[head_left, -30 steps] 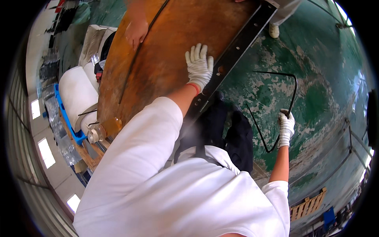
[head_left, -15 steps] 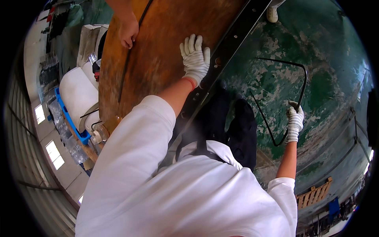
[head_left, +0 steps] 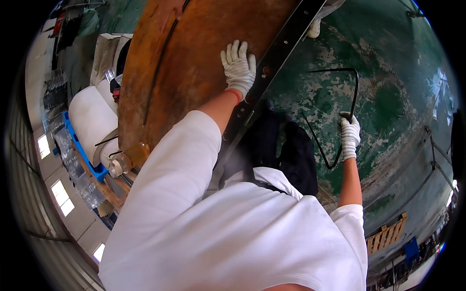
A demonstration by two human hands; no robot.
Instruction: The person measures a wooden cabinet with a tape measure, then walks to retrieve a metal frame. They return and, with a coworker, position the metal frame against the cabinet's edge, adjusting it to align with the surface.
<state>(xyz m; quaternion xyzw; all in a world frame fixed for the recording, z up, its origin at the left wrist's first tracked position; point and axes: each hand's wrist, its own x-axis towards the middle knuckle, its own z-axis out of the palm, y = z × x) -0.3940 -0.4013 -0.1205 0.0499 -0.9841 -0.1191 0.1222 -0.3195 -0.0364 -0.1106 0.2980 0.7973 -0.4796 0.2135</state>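
My left hand (head_left: 238, 65), in a white knitted glove with an orange-red cuff, lies flat on a rust-brown tabletop (head_left: 204, 29), fingers spread, beside its black metal edge rail (head_left: 274, 60). Out to the right, my gloved right hand (head_left: 350, 136) is closed around a thin black rod (head_left: 356, 89) bent into an open, several-sided shape, held over the green floor. A second thin black rod (head_left: 159, 68) rests lengthwise on the tabletop. Near that rod's far end is another person's bare hand (head_left: 167, 12), partly blurred.
A white padded roll (head_left: 92, 111) and a blue crate (head_left: 77, 140) stand left of the table. A clear plastic jug (head_left: 124, 164) is close to my left sleeve. Another person's light shoe (head_left: 314, 29) shows beyond the rail. A wooden pallet (head_left: 387, 234) lies at lower right.
My right hand and its bent rod have shifted slightly left and up in the picture. The other person's hand has moved farther away along the rod on the table. My left hand stays flat.
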